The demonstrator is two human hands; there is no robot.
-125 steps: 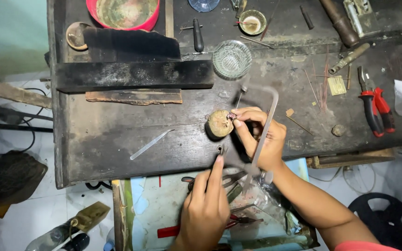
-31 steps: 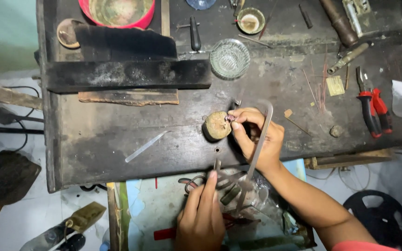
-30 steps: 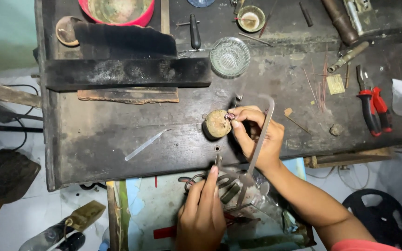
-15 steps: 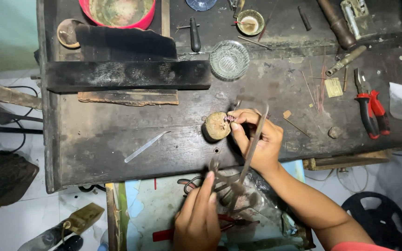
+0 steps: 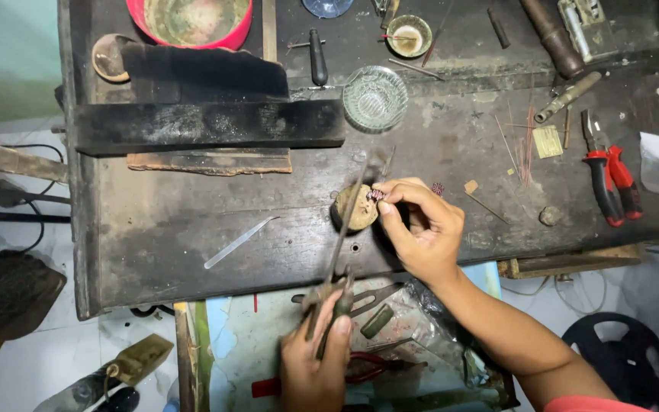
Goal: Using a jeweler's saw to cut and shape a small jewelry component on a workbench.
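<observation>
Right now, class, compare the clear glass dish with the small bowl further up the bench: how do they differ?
The glass dish is clear, patterned and wider; the small bowl is opaque, dull yellow-green and narrower. The glass dish looks empty, while the small bowl holds a thin stick-like item. The glass dish sits nearer the right hand; the small bowl lies beyond it. Both are round and stand upright on the dark workbench.

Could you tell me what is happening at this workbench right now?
A person is working at a dark, worn bench. Their right hand pinches a small reddish piece against a round wooden block near the bench edge. Their left hand grips the handle of a thin-framed saw, whose frame runs up toward the block. Red-handled pliers and a glass dish lie unused further back.
</observation>
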